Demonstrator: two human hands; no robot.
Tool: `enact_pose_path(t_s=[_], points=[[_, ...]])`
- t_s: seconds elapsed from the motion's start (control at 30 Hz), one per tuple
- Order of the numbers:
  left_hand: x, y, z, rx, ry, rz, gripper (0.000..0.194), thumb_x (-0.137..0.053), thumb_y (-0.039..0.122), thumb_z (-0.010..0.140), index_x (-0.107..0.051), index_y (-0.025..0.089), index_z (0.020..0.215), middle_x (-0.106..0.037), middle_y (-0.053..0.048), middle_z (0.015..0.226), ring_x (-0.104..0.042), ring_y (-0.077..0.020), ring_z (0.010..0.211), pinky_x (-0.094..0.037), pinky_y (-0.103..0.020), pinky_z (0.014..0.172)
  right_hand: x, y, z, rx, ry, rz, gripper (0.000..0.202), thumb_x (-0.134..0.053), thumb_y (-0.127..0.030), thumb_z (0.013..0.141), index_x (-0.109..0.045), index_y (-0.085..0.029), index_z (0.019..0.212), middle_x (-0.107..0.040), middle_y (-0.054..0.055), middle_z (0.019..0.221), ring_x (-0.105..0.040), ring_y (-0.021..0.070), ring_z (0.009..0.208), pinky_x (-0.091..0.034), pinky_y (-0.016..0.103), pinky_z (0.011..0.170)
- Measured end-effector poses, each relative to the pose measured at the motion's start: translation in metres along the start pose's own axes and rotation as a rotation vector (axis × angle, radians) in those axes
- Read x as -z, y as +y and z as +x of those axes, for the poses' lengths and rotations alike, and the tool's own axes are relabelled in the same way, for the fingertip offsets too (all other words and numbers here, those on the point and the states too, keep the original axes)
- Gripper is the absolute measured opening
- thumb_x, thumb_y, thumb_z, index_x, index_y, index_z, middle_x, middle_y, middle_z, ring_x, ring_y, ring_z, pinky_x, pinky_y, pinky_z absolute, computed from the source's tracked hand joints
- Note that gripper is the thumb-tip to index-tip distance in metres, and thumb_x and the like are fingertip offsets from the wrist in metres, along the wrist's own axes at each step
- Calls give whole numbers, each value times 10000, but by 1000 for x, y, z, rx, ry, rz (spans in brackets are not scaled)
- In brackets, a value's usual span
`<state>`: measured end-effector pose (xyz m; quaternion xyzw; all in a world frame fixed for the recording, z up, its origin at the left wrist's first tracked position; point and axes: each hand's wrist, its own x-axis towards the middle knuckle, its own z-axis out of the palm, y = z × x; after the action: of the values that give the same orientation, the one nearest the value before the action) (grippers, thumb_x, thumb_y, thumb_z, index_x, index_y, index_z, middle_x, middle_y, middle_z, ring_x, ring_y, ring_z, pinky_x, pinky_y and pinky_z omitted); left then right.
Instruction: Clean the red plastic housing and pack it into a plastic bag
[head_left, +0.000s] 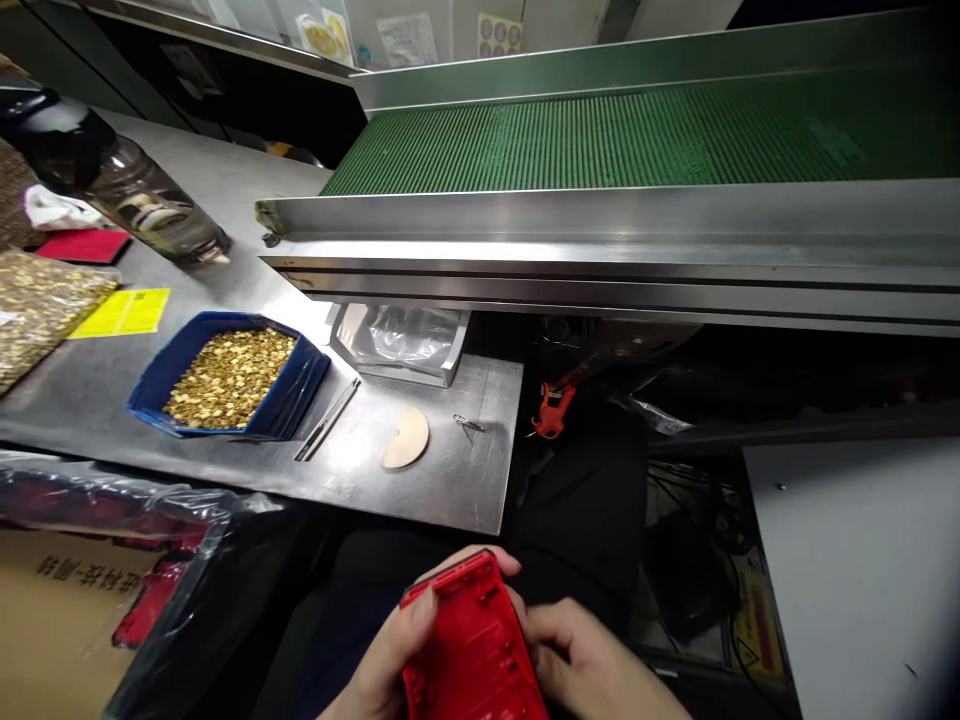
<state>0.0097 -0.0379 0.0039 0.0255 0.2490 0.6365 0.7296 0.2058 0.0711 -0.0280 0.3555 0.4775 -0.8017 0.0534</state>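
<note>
A red plastic housing (474, 655), hollow with ribs and posts inside, is held over my lap, its open face up toward me. My left hand (397, 635) is closed on its left side, the thumb over the rim and fingertips showing behind the top edge. At the right edge my right hand (574, 650) has its fingers curled against the housing; whether anything small is between them is hidden. The housing's lower end runs out of the picture. Beyond it, a blue bin (304, 385) of small brass-coloured parts stands on the metal table (352, 490).
A green conveyor (570, 140) with a metal side rail crosses the back. On the table lie tweezers (328, 420), a cream disc (406, 437), a grey tray (450, 365) and a bottle (165, 215). A lined carton (60, 620) with red parts stands left, a white surface (855, 560) right.
</note>
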Motion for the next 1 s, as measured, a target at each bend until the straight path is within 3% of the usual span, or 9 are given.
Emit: enact_pose_path(t_s=[0.07, 0.13, 0.27, 0.4, 0.5, 0.67, 1.0], points=[[3, -3, -8, 64, 0, 64, 583, -615, 587, 946, -635, 152, 1334, -743, -193, 1108, -700, -323, 989, -508, -401, 880, 4, -11, 2, 64, 115, -131, 381, -675, -567, 946, -704, -189, 917, -659, 22, 809, -617, 186, 774, -466, 289, 733], [4, -6, -12, 152, -33, 100, 586, -682, 553, 911, -628, 155, 1339, -754, -202, 1123, -696, -300, 965, -492, -366, 852, 3, -21, 3, 135, 158, -126, 343, -670, -533, 964, -669, -190, 951, -637, 22, 847, -602, 170, 812, -452, 273, 745], [-3, -8, -7, 248, -144, 150, 531, -796, 547, 794, -727, 151, 1141, -716, -91, 880, -589, -178, 714, -440, -273, 714, -15, -36, 3, 195, 84, -40, 273, -656, -477, 988, -665, -206, 1012, -645, 36, 919, -597, 157, 827, -452, 263, 736], [-14, -3, 0, 302, -141, 250, 467, -745, 514, 819, -750, 127, 1080, -648, -87, 906, -538, -188, 765, -424, -267, 702, -29, -42, 3, 257, 64, -64, 249, -614, -439, 1018, -676, -204, 965, -656, 32, 890, -612, 161, 836, -467, 277, 779], [-14, 0, 0, 358, -133, 309, 396, -732, 461, 804, -765, 130, 1020, -649, -90, 934, -546, -207, 807, -434, -275, 719, -30, -41, 1, 255, 73, -99, 224, -610, -406, 1019, -679, -205, 951, -660, 29, 886, -623, 168, 844, -476, 285, 792], [-10, 0, 3, 413, -164, 380, 301, -712, 368, 741, -758, 142, 934, -613, -42, 813, -516, -183, 715, -428, -277, 694, -24, -36, -4, 205, 77, -120, 132, -609, -314, 1014, -690, -212, 998, -673, 35, 944, -651, 185, 895, -501, 300, 828], [-10, 3, 10, 401, -210, 434, 256, -671, 400, 769, -691, 147, 798, -557, -16, 763, -455, -153, 653, -368, -270, 618, -23, -33, -3, 182, 63, -82, 131, -593, -301, 1017, -685, -212, 990, -659, 39, 934, -645, 186, 880, -504, 306, 825]])
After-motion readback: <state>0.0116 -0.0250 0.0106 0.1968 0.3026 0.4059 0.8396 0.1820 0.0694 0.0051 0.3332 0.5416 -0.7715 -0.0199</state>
